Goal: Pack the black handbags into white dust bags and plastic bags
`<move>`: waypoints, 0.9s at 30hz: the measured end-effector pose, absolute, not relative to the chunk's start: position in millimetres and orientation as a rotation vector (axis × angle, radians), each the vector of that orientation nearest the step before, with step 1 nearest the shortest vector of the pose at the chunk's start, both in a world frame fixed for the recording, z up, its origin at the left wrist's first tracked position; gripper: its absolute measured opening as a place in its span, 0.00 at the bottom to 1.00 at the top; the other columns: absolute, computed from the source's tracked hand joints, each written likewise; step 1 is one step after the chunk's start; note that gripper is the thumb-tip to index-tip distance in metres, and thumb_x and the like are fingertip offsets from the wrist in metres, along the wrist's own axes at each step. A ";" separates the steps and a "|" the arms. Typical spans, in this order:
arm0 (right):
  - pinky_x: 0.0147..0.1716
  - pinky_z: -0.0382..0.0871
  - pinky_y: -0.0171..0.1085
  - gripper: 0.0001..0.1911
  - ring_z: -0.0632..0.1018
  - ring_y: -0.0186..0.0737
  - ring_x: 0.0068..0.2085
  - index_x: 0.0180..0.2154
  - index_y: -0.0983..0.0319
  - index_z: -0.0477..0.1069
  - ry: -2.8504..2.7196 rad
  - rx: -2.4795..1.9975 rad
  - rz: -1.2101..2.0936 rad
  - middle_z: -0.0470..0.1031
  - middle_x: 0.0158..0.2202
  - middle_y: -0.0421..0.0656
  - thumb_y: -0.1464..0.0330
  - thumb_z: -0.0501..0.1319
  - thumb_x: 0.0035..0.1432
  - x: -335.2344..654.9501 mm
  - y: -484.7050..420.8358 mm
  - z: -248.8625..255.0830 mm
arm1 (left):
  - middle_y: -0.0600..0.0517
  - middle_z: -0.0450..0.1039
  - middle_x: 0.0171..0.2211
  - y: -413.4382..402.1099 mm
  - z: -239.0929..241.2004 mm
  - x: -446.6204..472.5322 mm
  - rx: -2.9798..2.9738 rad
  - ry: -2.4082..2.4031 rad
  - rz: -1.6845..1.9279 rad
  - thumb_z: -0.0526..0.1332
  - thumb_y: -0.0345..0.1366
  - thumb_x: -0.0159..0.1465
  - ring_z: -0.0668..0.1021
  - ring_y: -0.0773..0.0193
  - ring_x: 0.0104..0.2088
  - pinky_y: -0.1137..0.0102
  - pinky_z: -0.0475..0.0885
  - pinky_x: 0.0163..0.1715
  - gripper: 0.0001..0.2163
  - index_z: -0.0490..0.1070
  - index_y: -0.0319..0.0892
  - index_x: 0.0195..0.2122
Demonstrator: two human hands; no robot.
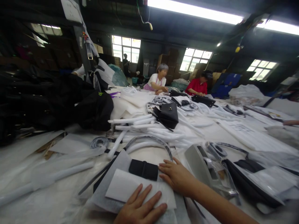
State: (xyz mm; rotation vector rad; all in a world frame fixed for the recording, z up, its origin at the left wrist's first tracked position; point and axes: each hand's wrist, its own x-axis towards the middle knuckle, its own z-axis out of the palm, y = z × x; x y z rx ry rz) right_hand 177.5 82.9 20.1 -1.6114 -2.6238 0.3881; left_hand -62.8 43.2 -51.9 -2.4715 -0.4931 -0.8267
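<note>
In front of me lies a dark handbag, mostly covered by tissue paper, with its wrapped handle arching away from me. A folded white foam sheet rests on the paper. My left hand lies on that sheet with its fingers spread. Just beyond the sheet sits a folded black strap piece. My right hand is beside the right end of this piece, fingers stretched out over the paper and the bag's edge. Neither hand grips anything.
A grey tape dispenser and another dark bag lie to the right. White foam tubes and a small black bag are farther back. Black bags pile up at left. Two people work across the table.
</note>
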 end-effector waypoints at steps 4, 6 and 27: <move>0.62 0.60 0.57 0.16 0.71 0.51 0.61 0.54 0.58 0.73 -2.437 -1.503 0.266 0.74 0.58 0.48 0.69 0.55 0.68 182.8 44.4 27.4 | 0.60 0.69 0.60 38.2 -52.9 -62.5 -2.533 -0.539 -0.835 0.49 0.32 0.74 0.77 0.58 0.55 0.53 0.60 0.65 0.18 0.67 0.56 0.61; 0.55 0.71 0.45 0.15 0.77 0.44 0.54 0.53 0.60 0.72 -2.272 -1.394 0.185 0.78 0.51 0.49 0.71 0.55 0.68 182.4 6.5 29.6 | 0.60 0.67 0.62 35.5 -51.1 -63.2 -2.590 -0.575 -0.816 0.48 0.31 0.75 0.75 0.57 0.57 0.53 0.62 0.64 0.19 0.65 0.55 0.62; 0.35 0.76 0.37 0.14 0.80 0.41 0.35 0.40 0.59 0.77 -2.115 -1.263 -0.017 0.80 0.34 0.43 0.70 0.52 0.69 155.2 -77.9 -56.0 | 0.52 0.64 0.65 32.8 -49.0 -67.3 -2.825 -0.654 -0.609 0.52 0.30 0.73 0.69 0.53 0.62 0.52 0.65 0.61 0.23 0.55 0.53 0.67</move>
